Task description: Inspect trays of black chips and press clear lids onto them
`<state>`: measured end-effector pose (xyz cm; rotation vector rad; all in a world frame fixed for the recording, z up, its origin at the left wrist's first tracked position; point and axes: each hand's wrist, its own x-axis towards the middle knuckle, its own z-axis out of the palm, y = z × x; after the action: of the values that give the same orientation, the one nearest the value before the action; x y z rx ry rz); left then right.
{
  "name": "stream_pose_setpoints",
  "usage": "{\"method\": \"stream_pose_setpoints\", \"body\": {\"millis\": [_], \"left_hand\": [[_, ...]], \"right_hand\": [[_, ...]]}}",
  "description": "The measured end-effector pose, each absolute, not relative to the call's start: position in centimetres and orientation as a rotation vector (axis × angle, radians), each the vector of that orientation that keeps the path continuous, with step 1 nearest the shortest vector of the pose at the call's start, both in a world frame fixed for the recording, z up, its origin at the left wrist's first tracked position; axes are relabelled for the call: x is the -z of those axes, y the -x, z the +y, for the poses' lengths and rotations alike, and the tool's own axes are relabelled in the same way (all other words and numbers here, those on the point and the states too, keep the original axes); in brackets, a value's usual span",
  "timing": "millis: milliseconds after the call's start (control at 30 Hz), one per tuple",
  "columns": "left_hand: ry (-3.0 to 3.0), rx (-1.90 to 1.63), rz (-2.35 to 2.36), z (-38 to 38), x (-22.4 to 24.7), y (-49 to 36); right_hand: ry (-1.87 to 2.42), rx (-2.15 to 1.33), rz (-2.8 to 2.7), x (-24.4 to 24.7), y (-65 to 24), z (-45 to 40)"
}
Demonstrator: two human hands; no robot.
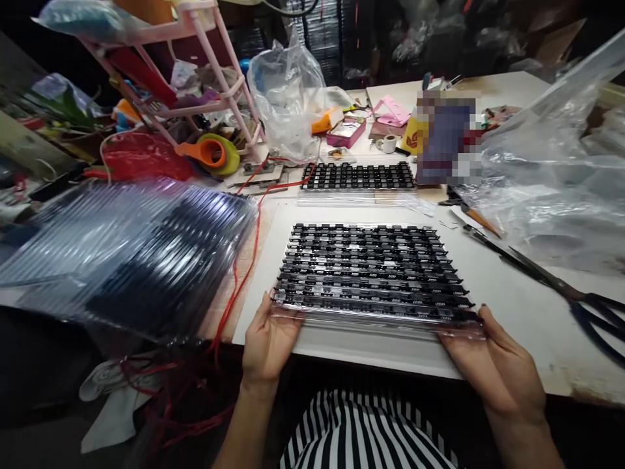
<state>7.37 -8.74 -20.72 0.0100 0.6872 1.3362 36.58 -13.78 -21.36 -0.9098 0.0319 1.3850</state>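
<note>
A clear plastic tray [390, 324] filled with rows of small black parts [366, 267] is held over the front of the white work surface. My left hand [269, 342] grips its near left corner, thumb on the edge and fingers underneath. At the near right corner my right hand [493, 358] holds it the same way, its fingers partly hidden beneath the plastic. Behind it lies a second tray of black parts [359, 176], on clear plastic. To the left rests a stack of plastic-wrapped dark trays [166, 254].
Large black-handled scissors [561, 286] lie at the right, near a big clear plastic bag [547, 195]. Red string [244, 280] runs along the left of the white surface. A pink rack [227, 78], an orange tape dispenser [209, 153] and a pink box [346, 133] stand farther back.
</note>
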Motion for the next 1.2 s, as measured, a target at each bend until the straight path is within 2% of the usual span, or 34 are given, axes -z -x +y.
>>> {"method": "stream_pose_setpoints", "body": {"millis": [567,1200], "left_hand": [[-0.142,-1.298,0.680,-9.33,20.89,-7.23],[-0.049,-1.348,0.812,-8.78,20.65,-6.96]], "right_hand": [[0.987,-1.413,-0.089,21.26,-36.42,-14.30],[0.660,-1.539,0.011,21.19,-36.47,-13.68]]}}
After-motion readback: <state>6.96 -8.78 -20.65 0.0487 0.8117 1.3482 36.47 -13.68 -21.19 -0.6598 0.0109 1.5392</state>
